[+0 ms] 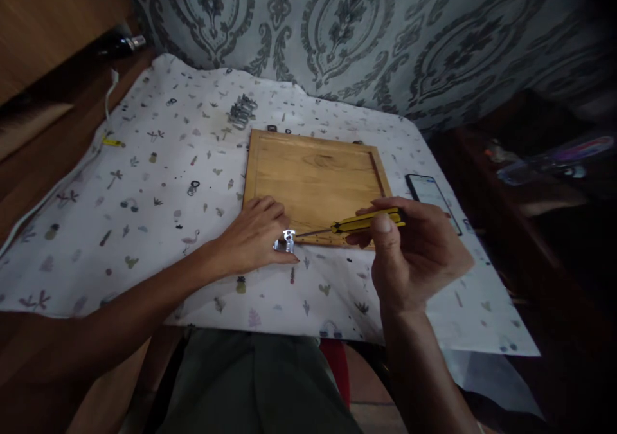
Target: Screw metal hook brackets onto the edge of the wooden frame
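A framed wooden panel [313,170] lies flat on the patterned cloth in front of me. My left hand [255,235] is at its near left corner, fingers on the wood. Between thumb and fingers it pinches a small shiny metal fitting [288,238] at the panel's near edge; the fitting's exact kind is unclear. My right hand [409,247] is closed around the yellow and black handle of a screwdriver [366,220]. The thin shaft points left, and its tip is at or very near the fitting; contact cannot be made out.
A heap of grey metal pieces [242,111] lies beyond the panel's far left corner. To the right rests a phone [434,199] with a lit screen. A white cable [53,193] runs along the left edge, near a small yellow item [113,142]. Patterned wall covering [347,29] rises behind.
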`<move>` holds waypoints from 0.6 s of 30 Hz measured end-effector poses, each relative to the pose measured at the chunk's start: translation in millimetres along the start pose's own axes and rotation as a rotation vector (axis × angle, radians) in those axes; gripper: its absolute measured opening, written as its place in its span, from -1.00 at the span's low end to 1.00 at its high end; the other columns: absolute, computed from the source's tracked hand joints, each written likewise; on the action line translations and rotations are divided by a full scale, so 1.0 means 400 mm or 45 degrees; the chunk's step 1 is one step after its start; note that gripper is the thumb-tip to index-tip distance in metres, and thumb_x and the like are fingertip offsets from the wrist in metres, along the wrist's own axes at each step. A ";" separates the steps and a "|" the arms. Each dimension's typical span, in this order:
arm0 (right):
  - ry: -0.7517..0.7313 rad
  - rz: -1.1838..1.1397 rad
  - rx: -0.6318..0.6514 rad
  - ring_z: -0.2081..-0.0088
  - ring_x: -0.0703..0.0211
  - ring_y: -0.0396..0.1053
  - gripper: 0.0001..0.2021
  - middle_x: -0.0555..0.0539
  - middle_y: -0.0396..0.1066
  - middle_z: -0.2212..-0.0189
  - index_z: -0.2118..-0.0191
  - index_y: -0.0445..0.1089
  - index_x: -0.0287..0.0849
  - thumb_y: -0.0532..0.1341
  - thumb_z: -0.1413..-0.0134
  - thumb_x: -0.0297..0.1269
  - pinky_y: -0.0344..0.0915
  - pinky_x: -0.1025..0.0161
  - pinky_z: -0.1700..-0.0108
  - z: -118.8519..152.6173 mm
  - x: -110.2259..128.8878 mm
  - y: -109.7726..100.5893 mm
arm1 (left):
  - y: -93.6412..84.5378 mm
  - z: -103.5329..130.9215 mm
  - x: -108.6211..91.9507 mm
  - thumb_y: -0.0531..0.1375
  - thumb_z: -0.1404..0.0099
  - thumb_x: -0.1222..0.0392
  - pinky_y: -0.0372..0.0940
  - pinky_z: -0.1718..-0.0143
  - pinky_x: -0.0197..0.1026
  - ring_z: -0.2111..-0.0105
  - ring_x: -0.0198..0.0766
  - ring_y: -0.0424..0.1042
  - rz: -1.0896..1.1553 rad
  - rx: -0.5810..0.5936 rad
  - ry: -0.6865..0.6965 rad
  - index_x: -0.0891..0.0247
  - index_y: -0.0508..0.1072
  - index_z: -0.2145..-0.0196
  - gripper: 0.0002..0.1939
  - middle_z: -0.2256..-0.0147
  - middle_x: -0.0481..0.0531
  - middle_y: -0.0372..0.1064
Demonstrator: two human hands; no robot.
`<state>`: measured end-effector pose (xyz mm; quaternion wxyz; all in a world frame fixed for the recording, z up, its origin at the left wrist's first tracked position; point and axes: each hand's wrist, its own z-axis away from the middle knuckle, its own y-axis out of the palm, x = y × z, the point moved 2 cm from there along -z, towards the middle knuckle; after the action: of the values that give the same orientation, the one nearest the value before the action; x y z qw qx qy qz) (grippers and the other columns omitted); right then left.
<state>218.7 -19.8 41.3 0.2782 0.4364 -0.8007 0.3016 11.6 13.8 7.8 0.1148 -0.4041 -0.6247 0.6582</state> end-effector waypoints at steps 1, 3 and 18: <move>0.000 0.008 0.006 0.56 0.26 0.52 -0.82 -0.04 0.60 0.30 0.16 0.57 -0.09 0.39 -0.26 -0.11 0.45 0.33 0.61 0.002 -0.002 -0.001 | 0.000 0.000 0.000 0.44 -0.26 -0.19 0.23 0.03 -0.06 0.10 -0.03 0.30 -0.001 0.002 -0.004 0.30 0.53 0.20 -0.53 0.20 0.09 0.40; 0.012 0.010 0.020 0.55 0.27 0.54 -0.84 -0.03 0.60 0.30 0.15 0.57 -0.10 0.39 -0.27 -0.14 0.48 0.34 0.58 0.005 -0.006 -0.001 | 0.001 0.000 0.000 0.44 -0.25 -0.19 0.23 0.02 -0.05 0.09 -0.03 0.30 0.005 0.012 -0.015 0.30 0.54 0.19 -0.53 0.19 0.09 0.40; 0.010 -0.034 0.102 0.47 0.26 0.57 -0.87 -0.04 0.61 0.23 0.08 0.56 -0.06 0.37 -0.30 -0.23 0.54 0.32 0.49 0.019 -0.016 0.016 | -0.001 -0.001 -0.001 0.44 -0.26 -0.18 0.21 0.03 -0.05 0.09 -0.02 0.29 0.019 0.016 -0.010 0.29 0.54 0.20 -0.54 0.19 0.10 0.40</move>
<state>214.8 -19.1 30.3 0.2674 0.4566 -0.7811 0.3316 12.0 14.1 8.5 0.1100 -0.4053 -0.6179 0.6647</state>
